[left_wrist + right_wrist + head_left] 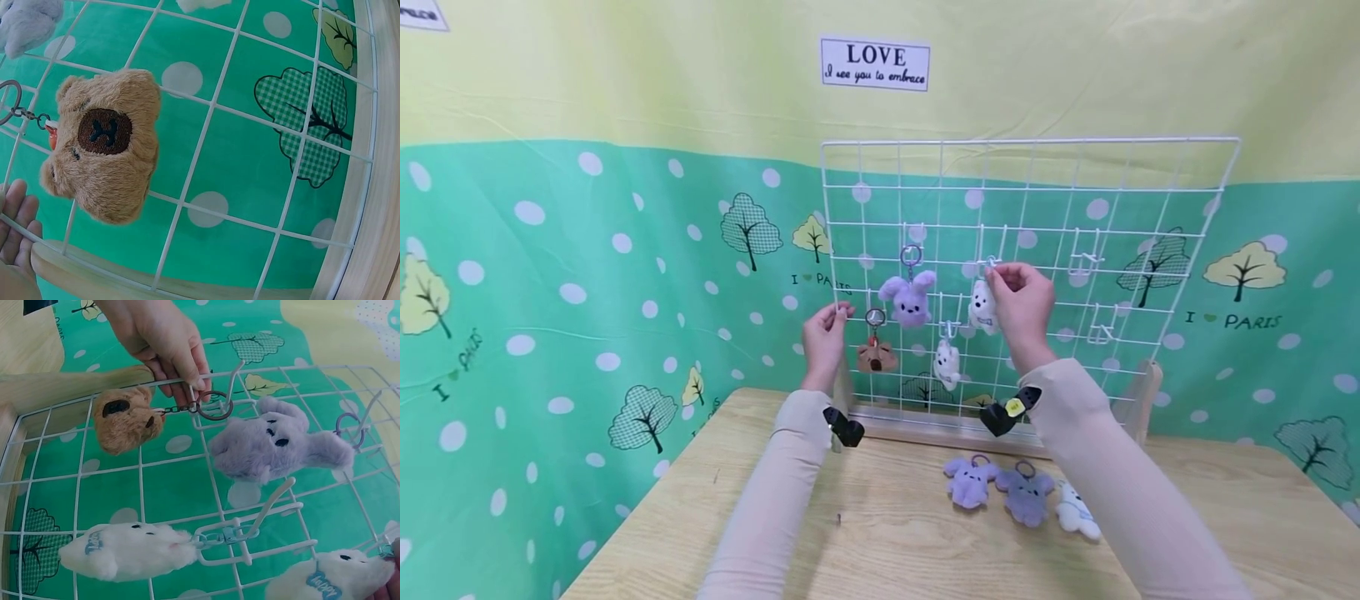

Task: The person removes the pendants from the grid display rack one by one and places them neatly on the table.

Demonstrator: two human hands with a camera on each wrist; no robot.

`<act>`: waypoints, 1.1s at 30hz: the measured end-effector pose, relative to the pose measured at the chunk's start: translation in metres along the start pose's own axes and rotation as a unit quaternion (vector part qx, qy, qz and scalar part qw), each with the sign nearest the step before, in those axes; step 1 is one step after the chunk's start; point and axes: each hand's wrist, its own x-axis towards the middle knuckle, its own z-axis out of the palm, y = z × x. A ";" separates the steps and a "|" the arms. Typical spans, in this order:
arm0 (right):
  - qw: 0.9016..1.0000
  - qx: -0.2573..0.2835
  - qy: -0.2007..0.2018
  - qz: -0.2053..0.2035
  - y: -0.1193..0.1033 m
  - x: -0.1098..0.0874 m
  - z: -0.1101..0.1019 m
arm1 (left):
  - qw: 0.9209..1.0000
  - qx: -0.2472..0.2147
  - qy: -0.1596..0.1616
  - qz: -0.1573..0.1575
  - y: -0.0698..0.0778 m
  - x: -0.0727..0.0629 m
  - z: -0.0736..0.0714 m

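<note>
A green and yellow curtain (pixel 647 208) printed with trees and pale dots fills the background, with a "LOVE" sign (pixel 876 64) at the upper centre of the frame. In front of it, a white wire grid (pixel 1030 140) stands in a wooden base (pixel 940 432) on a wood-grain surface (pixel 895 542).

Right of centre, the right hand (pixel 1026 304) pinches the clasp at the top of the upper white plush (pixel 982 307), right by its hook on the grid. Left of centre, the left hand (pixel 826 337) grips the grid's left edge wire, thumb in front and fingers behind, just beside the brown bear plush (pixel 877 358), which hangs from a ring.

Between the hands, a purple plush (pixel 912 303) with long ears hangs from a ring above and right of the bear, and a lower white plush (pixel 947 365) hangs near the centre. Two further hooks (pixel 1084 263) sit one above the other on the grid's right half.

On the surface at the lower centre-right lie a first purple plush (pixel 968 483), a second purple plush (pixel 1026 497) and a white plush (pixel 1077 510), the last partly hidden by the right sleeve (pixel 1120 467).
</note>
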 end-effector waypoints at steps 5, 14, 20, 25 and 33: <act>1.000 0.017 -0.014 -0.003 -0.006 -0.004 -0.003 | 1.000 -0.001 0.001 -0.004 0.001 0.000 0.000; 0.999 0.035 -0.029 -0.016 -0.012 -0.008 -0.008 | 1.000 0.001 0.004 -0.002 0.000 -0.001 0.000; 0.997 0.044 -0.047 -0.030 -0.016 -0.013 -0.013 | 1.000 0.000 0.007 -0.003 0.001 -0.001 0.000; 0.997 0.053 -0.053 -0.026 -0.018 -0.018 -0.018 | 1.000 0.001 0.006 -0.008 0.002 -0.002 0.001; 0.996 0.052 -0.066 -0.041 -0.022 -0.022 -0.023 | 1.000 -0.004 0.007 -0.016 0.002 -0.002 0.001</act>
